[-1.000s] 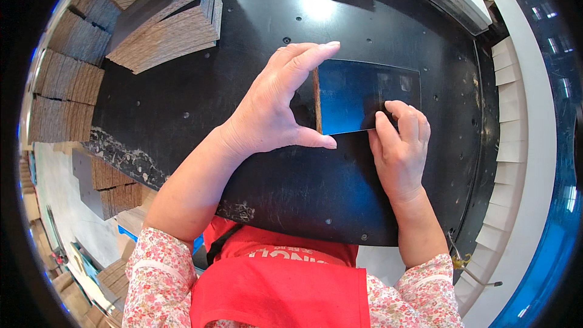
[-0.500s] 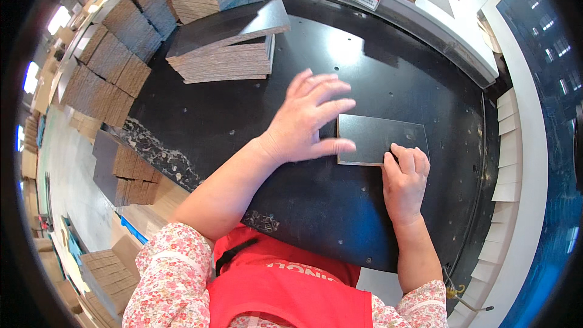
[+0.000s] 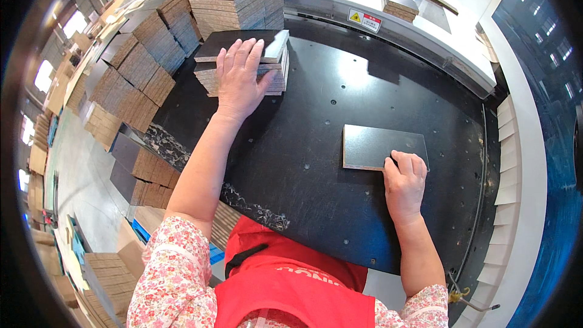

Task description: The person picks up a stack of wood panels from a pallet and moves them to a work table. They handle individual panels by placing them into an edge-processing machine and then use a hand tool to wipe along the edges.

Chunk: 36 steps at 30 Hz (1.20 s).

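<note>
Fingers (image 3: 243, 54) of my left hand (image 3: 240, 82) lay spread flat on the stacked boards (image 3: 243, 64); my right hand (image 3: 404, 185) pressed, fingers together, on a dark panel (image 3: 373, 146) on the worktop (image 3: 316, 194)

One view only, from a fisheye camera on the person's head, looking steeply down and slightly forward over the black table (image 3: 316, 164). It sits close: the red apron fills the lower edge, and both forearms rise from there. Straight edges bow toward the dark circular rim. The far machine edge (image 3: 388, 30) lies at the top, stacked boards (image 3: 139, 79) at the left.
</note>
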Each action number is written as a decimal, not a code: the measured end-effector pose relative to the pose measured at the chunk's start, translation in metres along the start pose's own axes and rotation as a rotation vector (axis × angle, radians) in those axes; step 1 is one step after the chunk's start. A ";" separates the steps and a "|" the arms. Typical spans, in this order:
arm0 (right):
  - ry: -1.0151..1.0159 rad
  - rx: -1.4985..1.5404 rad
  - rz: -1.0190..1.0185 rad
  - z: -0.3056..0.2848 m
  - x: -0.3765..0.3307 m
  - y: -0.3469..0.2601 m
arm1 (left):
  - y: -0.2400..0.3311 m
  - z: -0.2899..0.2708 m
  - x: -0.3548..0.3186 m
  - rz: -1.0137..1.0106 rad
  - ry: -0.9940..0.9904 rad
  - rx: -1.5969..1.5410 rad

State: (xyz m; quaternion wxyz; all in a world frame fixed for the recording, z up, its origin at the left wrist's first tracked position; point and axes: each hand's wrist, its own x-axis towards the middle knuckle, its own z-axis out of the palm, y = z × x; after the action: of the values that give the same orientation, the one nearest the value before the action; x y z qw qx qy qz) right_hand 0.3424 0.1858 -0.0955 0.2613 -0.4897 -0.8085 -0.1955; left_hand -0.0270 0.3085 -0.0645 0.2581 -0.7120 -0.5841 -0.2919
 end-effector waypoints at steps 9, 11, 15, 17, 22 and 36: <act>0.001 -0.011 -0.007 0.004 -0.005 0.006 | 0.050 -0.016 -0.015 0.129 0.122 -0.168; 0.011 -0.015 -0.002 0.001 -0.005 0.007 | 0.091 -0.018 -0.031 0.276 -0.076 -0.302; 0.041 -0.037 -0.037 0.006 0.000 0.005 | 0.112 -0.004 -0.052 0.233 -0.416 -0.469; 0.002 -0.024 -0.019 0.005 0.001 0.004 | 0.105 0.004 -0.049 0.124 -0.406 -0.501; 0.055 -0.089 -0.003 0.014 -0.001 0.012 | 0.114 0.004 -0.047 0.146 -0.383 -0.521; 0.067 -0.206 0.085 -0.002 0.007 0.000 | 0.148 0.017 -0.039 -0.058 -0.295 -0.395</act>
State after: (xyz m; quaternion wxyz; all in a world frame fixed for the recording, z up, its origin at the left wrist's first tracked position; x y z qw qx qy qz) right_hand 0.3406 0.1893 -0.0895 0.2448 -0.5408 -0.7535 -0.2826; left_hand 0.1143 0.2669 -0.1079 0.0175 -0.7666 -0.5672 -0.3003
